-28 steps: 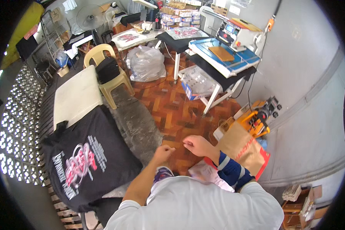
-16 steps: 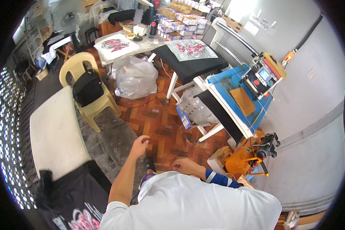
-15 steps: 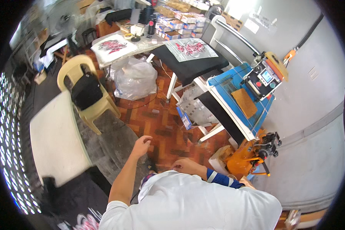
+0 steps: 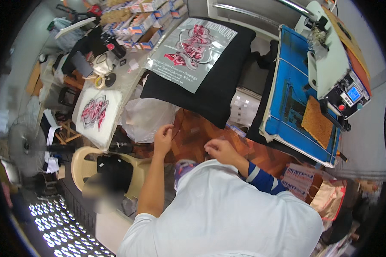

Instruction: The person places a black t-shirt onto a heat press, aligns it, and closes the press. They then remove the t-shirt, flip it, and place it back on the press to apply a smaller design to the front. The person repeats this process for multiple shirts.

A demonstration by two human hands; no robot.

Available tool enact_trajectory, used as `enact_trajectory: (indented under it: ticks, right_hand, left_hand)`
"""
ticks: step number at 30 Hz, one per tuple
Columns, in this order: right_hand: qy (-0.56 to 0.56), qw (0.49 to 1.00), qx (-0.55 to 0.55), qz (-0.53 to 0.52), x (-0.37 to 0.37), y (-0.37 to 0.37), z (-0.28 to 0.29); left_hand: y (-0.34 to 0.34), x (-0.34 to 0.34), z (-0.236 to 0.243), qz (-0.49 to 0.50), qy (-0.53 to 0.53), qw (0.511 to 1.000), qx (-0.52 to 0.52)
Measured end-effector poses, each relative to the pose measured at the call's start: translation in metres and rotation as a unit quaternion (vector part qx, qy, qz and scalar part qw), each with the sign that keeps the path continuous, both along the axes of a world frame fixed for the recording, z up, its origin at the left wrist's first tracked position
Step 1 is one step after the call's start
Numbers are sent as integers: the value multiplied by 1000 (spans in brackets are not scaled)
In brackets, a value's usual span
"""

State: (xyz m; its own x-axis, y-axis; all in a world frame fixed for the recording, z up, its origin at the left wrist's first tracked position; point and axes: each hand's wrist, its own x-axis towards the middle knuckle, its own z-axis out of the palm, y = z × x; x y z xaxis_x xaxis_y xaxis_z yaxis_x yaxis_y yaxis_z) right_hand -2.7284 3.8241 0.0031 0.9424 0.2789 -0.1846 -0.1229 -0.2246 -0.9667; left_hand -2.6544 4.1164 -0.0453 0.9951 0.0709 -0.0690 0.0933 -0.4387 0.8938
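Observation:
My left hand (image 4: pixel 163 138) and my right hand (image 4: pixel 218 150) are held out in front of my chest, both with fingers pinched. A thin clear film (image 4: pixel 197 130), hard to make out, seems stretched between them. Just beyond the hands a black shirt (image 4: pixel 220 88) lies over a table edge, with a large grey printed sheet (image 4: pixel 188 49) carrying a red design on top of it. My right forearm wears a blue striped sleeve (image 4: pixel 261 179).
A heat press with a blue platen (image 4: pixel 293 98) and a white head (image 4: pixel 330 60) stands at right. A white shirt with a red print (image 4: pixel 96 113), a clear plastic bag (image 4: pixel 145 118), a cream plastic chair (image 4: pixel 88 165) and a fan (image 4: pixel 25 145) are at left. Boxes line the far table (image 4: pixel 137 21).
The view has swung from the floor and chair up to the tables, now much closer. Both hands have moved forward toward the black shirt, staying pinched.

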Motion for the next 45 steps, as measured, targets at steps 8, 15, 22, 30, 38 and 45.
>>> enact_trajectory:
  ticks: [8, 15, 22, 30, 38, 45]
  right_hand:
    - [-202, 942, -135, -230, 168, 40, 37]
    - [-228, 809, -450, -301, 261, 74, 8]
    - [-102, 818, -525, -214, 255, 64, 26]
    - [-62, 837, -501, -212, 222, 22, 35]
    - [-105, 827, -490, -255, 235, 11, 26]
    - [-145, 830, -454, -290, 256, -9, 20]
  left_hand:
    - [95, 241, 27, 4, -127, 991, 52]
    - [87, 425, 8, -127, -58, 990, 5]
    - [71, 391, 46, -201, 4, 975, -98]
    - [53, 329, 66, -282, -191, 925, 167]
    - [34, 362, 64, -389, -255, 857, 221]
    - [14, 387, 70, -382, -242, 875, 173]
